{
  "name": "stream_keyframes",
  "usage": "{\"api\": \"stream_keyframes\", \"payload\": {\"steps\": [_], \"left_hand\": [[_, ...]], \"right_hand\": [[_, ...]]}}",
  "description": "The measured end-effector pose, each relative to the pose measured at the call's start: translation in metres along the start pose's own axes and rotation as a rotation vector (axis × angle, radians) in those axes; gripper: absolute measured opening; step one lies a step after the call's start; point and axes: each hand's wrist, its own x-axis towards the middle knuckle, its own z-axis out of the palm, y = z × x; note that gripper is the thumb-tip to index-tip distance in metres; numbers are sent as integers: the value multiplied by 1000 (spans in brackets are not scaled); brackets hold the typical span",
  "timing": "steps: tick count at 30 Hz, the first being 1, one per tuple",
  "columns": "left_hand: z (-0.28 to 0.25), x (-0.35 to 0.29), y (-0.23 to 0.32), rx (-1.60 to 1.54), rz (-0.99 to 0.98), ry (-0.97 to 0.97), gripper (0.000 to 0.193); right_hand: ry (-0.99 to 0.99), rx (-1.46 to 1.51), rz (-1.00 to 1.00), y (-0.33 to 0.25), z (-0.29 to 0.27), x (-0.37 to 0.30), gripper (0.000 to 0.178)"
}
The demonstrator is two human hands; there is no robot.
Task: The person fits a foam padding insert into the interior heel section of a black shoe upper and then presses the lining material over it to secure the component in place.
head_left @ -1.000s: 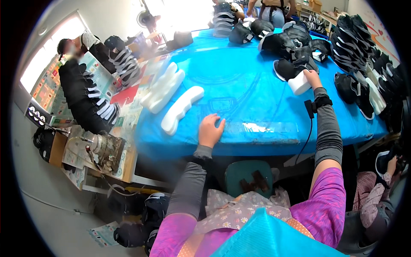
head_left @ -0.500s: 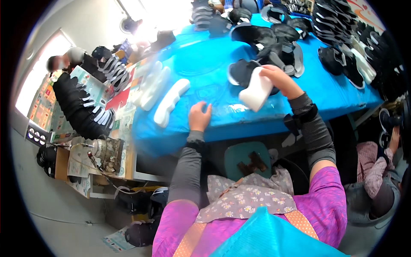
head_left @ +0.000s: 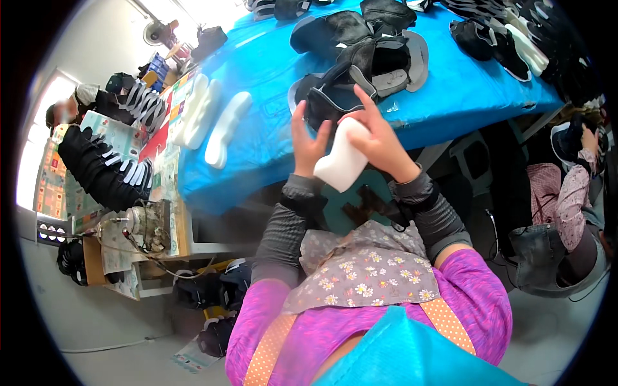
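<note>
My right hand [head_left: 380, 141] is closed around a white shoe last [head_left: 341, 161], which tilts down to the left past the table's near edge. Beside it, my left hand [head_left: 309, 141] is open, thumb and fingers apart. Just beyond both hands lies a black shoe upper [head_left: 328, 106] with grey trim; whether my fingertips touch it I cannot tell. More black uppers [head_left: 380, 55] are heaped behind that one. To the left, a white last [head_left: 228, 128] lies by itself on the blue-covered table [head_left: 270, 83], near further white lasts [head_left: 196, 112].
On the left bench stands a row of black uppers [head_left: 96, 167], above a metal machine [head_left: 151, 225] with a hose. More uppers [head_left: 476, 38] and a white last [head_left: 528, 48] lie at the far right. A seated person [head_left: 553, 212] holds a dark shoe nearby.
My right hand has brought the white last left and closer to me. My left hand has risen off the table beside it, fingers spread. The whole view has shifted.
</note>
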Motion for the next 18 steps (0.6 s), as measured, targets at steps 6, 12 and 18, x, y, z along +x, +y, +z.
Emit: {"api": "stream_keyframes", "payload": {"steps": [6,12,18], "left_hand": [[51,8,28,161,-119,75,100],[60,33,1,-25,-238,181,93],[22,48,-26,-154,-289,-1,73]], "right_hand": [[134,1008,64,36,-85,-12,50],[293,1295,452,111,-100,0,47],[277,1184,391,117,-71,45,36]]}}
